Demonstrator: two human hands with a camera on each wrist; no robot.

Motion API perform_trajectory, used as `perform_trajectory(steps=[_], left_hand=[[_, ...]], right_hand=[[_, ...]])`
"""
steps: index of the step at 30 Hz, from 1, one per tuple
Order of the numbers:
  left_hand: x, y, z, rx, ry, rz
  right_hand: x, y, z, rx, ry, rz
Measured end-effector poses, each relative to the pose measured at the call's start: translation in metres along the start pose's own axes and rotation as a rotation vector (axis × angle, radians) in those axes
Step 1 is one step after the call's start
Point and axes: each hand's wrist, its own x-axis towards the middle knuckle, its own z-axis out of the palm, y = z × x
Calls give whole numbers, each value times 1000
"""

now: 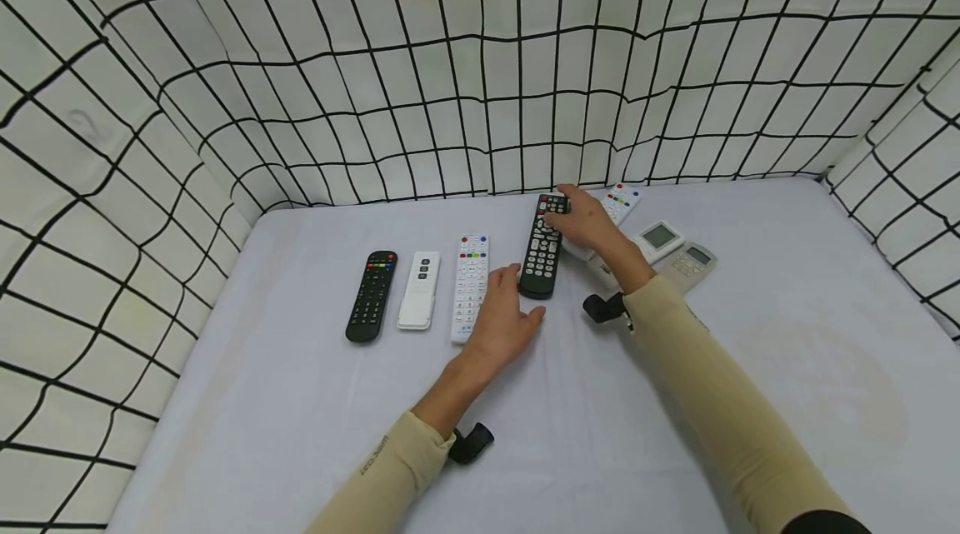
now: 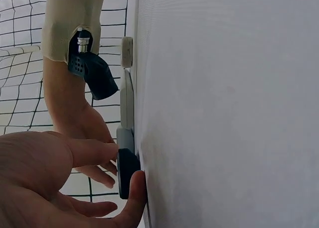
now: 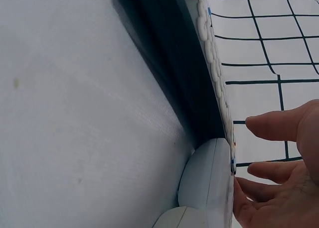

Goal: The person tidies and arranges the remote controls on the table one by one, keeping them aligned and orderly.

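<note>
Fingers stood apart: left hand beside near end of black remote, right hand at far end; red-button end faced net, long axis leaning slightly right.

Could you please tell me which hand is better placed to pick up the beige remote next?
Probably the right hand: the beige remote lies to its right, while the left hand is clearly farther away.

A hand could pass over the near left of the surface, short of the slim white remote. The black net fenced the far edge, the left hand blocked the gap beside the large black remote, and the right hand obstructed the pale overlapping remotes.
</note>
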Motion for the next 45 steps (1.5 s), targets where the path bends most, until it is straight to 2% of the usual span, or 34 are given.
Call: perform_trajectory(steps=[4,14,23,31,37,45], left_hand=[[2,1,0,-7,3,-5],[7,-1,1,-4,29,-5],[8,-4,1,-36,33,37],[0,0,0,-74,54,78],[-8,2,-3,-86,55,57],[-17,1,-7,-121,39,31]], right_hand=[[-1,2,-2,-6,2,-13],[-4,3,-2,79,6,-42],[-9,6,0,187,75,-50],[-9,8,2,260,101,-77],[-11,3,3,320,77,-100],[-17,1,5,335,39,-97]])
